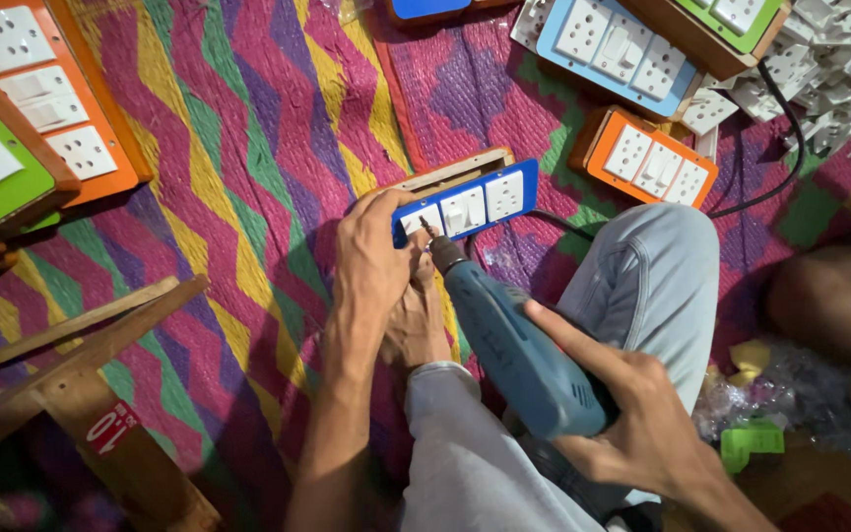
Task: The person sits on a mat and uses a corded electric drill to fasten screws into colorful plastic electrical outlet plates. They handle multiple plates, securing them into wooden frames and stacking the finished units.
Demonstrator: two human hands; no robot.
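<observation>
A blue-faced switchboard box [485,200] with white sockets and switches lies on the striped mat, its wooden side showing. My left hand [371,256] presses on its near left corner and steadies it. My right hand [632,414] grips a blue electric drill [514,345], index finger stretched along the body. The drill's bit touches the blue face near that left corner. My bare foot sits just under my left hand, and my knee in light jeans [652,276] rises to the right of the drill.
Orange and green switchboards [22,108] lie at the far left, a light-blue one [613,49] and a small orange one [647,158] at the back right. A heap of white sockets [839,69] fills the top right corner. Wooden frame [81,374] at lower left.
</observation>
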